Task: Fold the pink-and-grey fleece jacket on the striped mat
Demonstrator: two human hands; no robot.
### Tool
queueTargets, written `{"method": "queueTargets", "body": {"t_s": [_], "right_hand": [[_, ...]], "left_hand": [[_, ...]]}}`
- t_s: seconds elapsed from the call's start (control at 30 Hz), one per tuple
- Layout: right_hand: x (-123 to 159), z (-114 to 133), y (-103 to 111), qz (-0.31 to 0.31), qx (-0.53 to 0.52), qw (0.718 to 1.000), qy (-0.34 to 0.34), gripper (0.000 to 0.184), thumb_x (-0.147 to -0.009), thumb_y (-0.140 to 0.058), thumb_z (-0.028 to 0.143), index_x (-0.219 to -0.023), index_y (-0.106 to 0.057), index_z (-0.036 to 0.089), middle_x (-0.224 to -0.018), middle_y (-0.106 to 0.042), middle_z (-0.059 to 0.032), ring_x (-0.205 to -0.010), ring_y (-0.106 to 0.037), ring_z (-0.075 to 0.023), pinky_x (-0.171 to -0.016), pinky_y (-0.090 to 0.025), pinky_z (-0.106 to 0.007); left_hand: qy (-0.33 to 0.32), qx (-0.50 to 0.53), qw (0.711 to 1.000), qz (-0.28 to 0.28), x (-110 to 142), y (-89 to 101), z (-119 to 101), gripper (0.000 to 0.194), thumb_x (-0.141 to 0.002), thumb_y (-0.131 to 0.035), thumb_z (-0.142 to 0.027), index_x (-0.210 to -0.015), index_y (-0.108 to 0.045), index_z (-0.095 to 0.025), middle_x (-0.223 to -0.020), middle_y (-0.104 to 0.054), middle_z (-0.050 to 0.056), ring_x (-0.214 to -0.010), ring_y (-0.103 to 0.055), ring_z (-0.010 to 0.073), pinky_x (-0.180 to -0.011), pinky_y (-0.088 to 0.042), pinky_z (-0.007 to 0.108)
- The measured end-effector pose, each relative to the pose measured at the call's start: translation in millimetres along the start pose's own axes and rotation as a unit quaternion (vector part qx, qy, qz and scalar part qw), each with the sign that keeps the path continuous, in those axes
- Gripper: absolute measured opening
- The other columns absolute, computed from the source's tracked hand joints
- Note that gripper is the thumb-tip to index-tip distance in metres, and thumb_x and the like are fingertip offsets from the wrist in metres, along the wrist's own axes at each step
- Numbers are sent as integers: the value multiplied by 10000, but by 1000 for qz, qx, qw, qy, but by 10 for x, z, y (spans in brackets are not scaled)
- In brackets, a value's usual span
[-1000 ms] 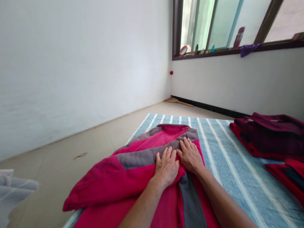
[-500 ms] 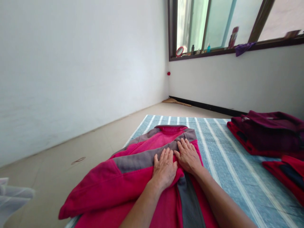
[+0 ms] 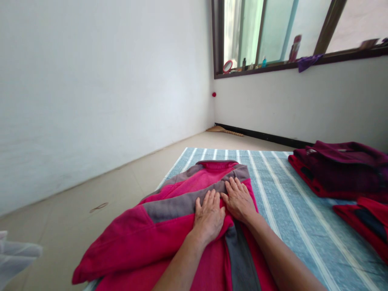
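On the blue-and-white striped sheet (image 3: 291,210), a pink-red jacket (image 3: 169,232) lies spread, collar at the far end, one sleeve (image 3: 118,244) angled across it toward the near left. Left hand (image 3: 210,214) and right hand (image 3: 239,198) rest palm down, side by side, over its grey band (image 3: 172,208); grip of each flat and unclenched, fingers extended, clasping nothing. Folded maroon garment (image 3: 342,169) on the sheet, well apart at right.

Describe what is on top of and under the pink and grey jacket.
The left hand and right hand rest on the jacket. Beneath, striped cloth shows past its edges; the part it covers is hidden.
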State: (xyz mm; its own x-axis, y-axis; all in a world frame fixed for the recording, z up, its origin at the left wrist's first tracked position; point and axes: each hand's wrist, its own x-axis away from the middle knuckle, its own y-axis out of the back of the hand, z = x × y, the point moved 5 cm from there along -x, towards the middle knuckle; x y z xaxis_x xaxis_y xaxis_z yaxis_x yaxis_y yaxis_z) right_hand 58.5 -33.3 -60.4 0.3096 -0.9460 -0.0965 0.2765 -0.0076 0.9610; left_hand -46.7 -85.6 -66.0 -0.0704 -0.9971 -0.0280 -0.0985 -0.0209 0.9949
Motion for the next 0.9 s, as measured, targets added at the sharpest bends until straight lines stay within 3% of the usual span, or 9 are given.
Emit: {"method": "queueTargets", "body": {"t_s": [0.9], "right_hand": [[4, 3, -2, -5, -12, 1000, -1, 565, -974, -350, 418, -1447, -376, 111, -1543, -257, -119, -1437, -159, -287, -1146, -144, -452]], "left_hand": [[0, -8, 1000, 3, -1, 8, -13, 534, -952, -285, -334, -1451, -351, -154, -1533, -318, 70, -1418, -265, 222, -1140, -198, 549]]}}
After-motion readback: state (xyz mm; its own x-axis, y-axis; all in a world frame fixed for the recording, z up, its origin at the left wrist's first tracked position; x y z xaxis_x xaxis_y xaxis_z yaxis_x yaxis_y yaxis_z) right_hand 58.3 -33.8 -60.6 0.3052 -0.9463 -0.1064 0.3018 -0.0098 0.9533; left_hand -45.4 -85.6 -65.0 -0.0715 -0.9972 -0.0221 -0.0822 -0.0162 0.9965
